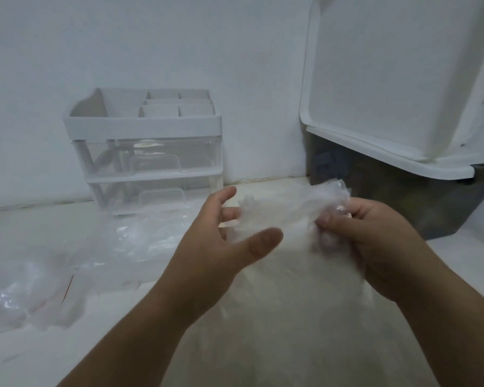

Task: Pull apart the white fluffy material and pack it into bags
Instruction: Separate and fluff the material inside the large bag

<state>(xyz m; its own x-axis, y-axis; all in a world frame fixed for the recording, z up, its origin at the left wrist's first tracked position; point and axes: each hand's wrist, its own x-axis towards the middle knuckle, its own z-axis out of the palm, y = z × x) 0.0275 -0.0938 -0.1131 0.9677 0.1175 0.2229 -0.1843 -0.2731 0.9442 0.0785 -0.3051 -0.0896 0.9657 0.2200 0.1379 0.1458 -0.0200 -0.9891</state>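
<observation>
Pinching a crumpled clear bag (296, 203) with the right hand (375, 241); holding the left hand (227, 241) spread beside it. Below, heaped at the counter's (34, 219) near edge: white fluffy material (277, 317), soft and blurred. Hemmed behind by a drawer organizer (143, 152) and a lidded bin (389, 121); leftward, loose clear bags (95, 247).

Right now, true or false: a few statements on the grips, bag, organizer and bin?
1. The right grip pinches the crumpled clear plastic bag. True.
2. The left grip is clenched in a fist. False: its fingers are spread open.
3. The drawer organizer stands right of the storage bin. False: it stands left of it.
4. The bin's white lid is raised. True.
</observation>
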